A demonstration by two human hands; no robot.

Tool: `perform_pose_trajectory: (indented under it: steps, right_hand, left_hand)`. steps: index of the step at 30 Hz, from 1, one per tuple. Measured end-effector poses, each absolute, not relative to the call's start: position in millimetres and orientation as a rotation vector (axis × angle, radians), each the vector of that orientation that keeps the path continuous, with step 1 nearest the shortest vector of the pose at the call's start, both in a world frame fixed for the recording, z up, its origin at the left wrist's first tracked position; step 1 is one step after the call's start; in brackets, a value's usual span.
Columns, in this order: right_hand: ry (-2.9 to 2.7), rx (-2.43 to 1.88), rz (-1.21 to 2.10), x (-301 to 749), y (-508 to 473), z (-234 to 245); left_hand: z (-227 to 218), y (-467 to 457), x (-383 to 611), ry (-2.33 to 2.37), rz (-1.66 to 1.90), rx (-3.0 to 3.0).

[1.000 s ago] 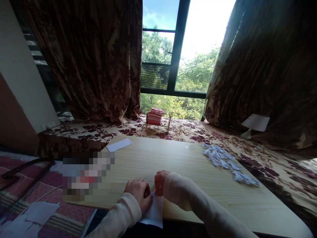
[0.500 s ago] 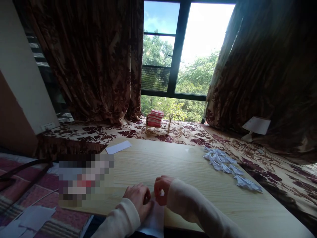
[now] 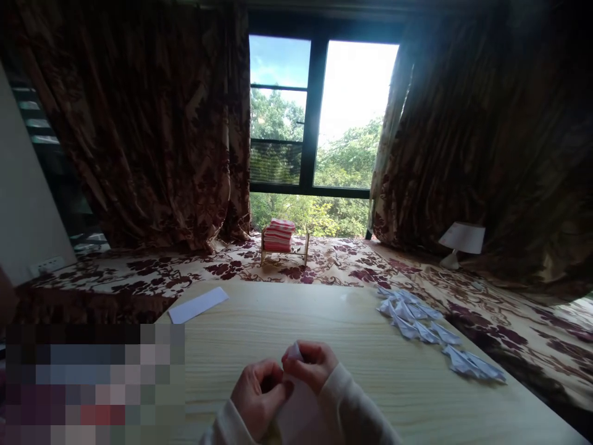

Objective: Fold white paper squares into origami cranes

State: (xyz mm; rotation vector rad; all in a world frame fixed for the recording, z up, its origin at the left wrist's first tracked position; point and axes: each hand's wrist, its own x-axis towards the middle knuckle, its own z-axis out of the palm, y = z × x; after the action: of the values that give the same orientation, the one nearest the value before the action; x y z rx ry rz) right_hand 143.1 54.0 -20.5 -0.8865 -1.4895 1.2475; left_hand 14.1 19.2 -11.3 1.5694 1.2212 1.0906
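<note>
At the near side of the pale wooden table [image 3: 361, 383], a sheet of white paper [image 3: 301, 408] is between my two hands. My left hand [image 3: 262, 395] pinches its left edge with thumb and curled fingers. On the other side my right hand [image 3: 312, 364] grips the paper's top end, and a small pointed tip of paper pokes up between thumb and fingers. The sheet's lower part hangs toward me, partly covered by my wrists. Several folded white paper pieces [image 3: 417, 318] lie in a cluster at the table's right side.
A flat white paper strip [image 3: 199, 305] lies at the table's far left corner. Behind the table, a floral-covered ledge holds a small rack with pink striped cloths [image 3: 279, 235] and a small white lamp [image 3: 463, 240]. A blurred-out patch covers the lower left.
My view has tilted up and turned slightly. Both hands have lifted the paper a little, and its pointed tip now shows above my right hand's fingers.
</note>
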Motion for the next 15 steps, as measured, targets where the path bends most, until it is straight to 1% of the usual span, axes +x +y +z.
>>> perform_pose_trajectory:
  steps: [8, 11, 15]
  right_hand:
    - [-1.369, -0.964, 1.185, 156, 58, -14]
    - [-1.389, -0.930, 1.200, 157, 54, -17]
    - [-1.389, -0.886, 1.143, 151, 52, -26]
  left_hand:
    - [-6, 20, 13, 1.225, 1.118, 1.442]
    - [-3, 20, 11, 1.206, 1.152, 1.386]
    - [-4, 22, 9, 1.156, 1.168, 1.337]
